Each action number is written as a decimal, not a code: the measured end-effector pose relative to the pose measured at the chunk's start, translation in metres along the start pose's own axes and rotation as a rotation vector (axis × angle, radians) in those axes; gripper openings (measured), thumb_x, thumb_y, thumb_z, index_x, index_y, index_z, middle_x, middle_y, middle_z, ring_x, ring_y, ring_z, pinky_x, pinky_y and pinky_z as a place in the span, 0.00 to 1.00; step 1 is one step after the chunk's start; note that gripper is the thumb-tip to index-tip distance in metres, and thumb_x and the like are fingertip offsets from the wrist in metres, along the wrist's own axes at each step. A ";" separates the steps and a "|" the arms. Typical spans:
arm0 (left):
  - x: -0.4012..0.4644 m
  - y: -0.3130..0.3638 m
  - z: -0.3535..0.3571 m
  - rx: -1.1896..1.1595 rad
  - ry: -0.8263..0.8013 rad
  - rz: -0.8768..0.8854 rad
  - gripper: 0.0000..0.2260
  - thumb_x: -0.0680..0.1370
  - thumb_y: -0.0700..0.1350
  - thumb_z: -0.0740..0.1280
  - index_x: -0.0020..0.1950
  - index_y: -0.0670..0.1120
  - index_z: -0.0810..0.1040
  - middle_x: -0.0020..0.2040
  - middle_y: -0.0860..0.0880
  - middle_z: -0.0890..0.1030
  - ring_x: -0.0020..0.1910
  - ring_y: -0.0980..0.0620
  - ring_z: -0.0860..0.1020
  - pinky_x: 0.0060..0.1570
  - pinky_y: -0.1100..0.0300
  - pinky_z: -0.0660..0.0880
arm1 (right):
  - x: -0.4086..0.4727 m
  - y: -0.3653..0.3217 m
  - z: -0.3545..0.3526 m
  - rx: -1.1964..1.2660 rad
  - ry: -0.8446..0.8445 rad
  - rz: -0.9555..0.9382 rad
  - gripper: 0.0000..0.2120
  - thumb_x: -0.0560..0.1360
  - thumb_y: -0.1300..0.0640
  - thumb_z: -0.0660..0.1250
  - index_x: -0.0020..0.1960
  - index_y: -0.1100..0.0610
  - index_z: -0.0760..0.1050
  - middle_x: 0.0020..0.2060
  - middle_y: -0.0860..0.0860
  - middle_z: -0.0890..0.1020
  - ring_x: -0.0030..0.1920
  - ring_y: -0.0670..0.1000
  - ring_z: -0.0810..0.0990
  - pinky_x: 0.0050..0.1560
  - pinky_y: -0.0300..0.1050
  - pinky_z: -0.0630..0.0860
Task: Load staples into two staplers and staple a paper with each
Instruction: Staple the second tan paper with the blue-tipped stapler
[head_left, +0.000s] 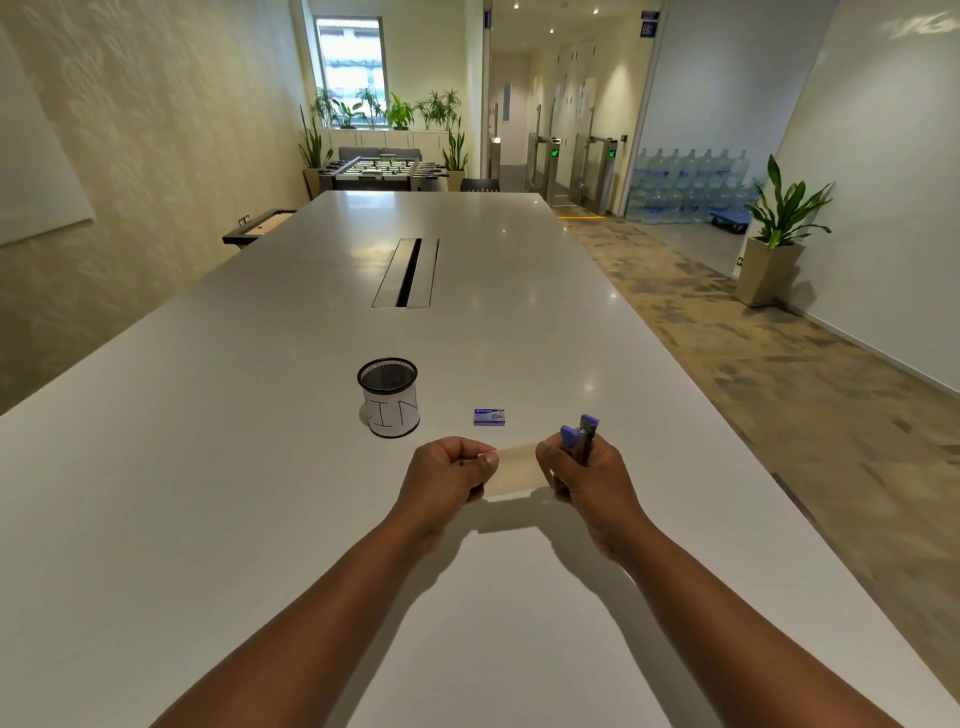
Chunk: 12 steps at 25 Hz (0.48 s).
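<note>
A: We begin with the hands. Where do we find the left hand (451, 470)?

B: We see it raised over the white table (260, 467), fingers curled, pinching the left edge of a small paper (514, 470) between thumb and fingers.

A: And the right hand (589, 478)?

B: We see it wrapped round a purple stapler (581, 432), which stands nearly upright out of the fist, its top end showing above the knuckles. The same hand touches the right edge of the paper; whether the paper sits inside the stapler's mouth we cannot tell, since the hand hides that part.

A: How does the paper lie?

B: We see it stretched between the two hands, clear of the table surface, with its shadow falling on the table below.

A: What else do we note on the table?

B: A small staple box (489, 417) lies flat just beyond the hands. To its left stands a black mesh cup (387, 397) with a white label wrapped round it. We see only one stapler.
</note>
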<state>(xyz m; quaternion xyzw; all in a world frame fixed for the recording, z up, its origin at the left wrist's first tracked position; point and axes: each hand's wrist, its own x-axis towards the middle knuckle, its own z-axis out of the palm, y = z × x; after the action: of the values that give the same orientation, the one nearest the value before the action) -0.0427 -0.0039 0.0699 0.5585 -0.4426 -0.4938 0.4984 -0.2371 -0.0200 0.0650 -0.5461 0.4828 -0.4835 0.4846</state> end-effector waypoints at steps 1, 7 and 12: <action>0.000 0.001 -0.001 -0.022 0.024 0.002 0.03 0.78 0.40 0.73 0.44 0.46 0.86 0.35 0.50 0.84 0.33 0.55 0.78 0.38 0.63 0.79 | -0.001 0.000 0.001 0.039 0.010 0.041 0.12 0.76 0.49 0.71 0.52 0.57 0.76 0.35 0.51 0.76 0.29 0.46 0.70 0.33 0.43 0.72; 0.005 0.005 -0.002 -0.164 0.136 0.020 0.02 0.79 0.40 0.71 0.47 0.44 0.84 0.34 0.50 0.83 0.33 0.54 0.78 0.37 0.61 0.80 | -0.015 0.004 0.008 0.132 -0.100 0.189 0.14 0.79 0.38 0.65 0.57 0.46 0.74 0.37 0.50 0.77 0.27 0.47 0.70 0.28 0.41 0.68; 0.002 0.003 0.000 -0.110 0.191 0.123 0.03 0.80 0.42 0.71 0.47 0.47 0.83 0.39 0.50 0.85 0.36 0.55 0.82 0.42 0.56 0.82 | -0.020 0.003 0.017 0.163 -0.184 0.153 0.13 0.72 0.42 0.72 0.50 0.49 0.82 0.42 0.47 0.83 0.43 0.50 0.81 0.46 0.48 0.78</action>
<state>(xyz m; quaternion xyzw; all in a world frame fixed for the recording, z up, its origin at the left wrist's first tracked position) -0.0429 -0.0065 0.0729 0.5466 -0.3988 -0.4306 0.5973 -0.2213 0.0010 0.0597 -0.5085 0.4355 -0.4308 0.6051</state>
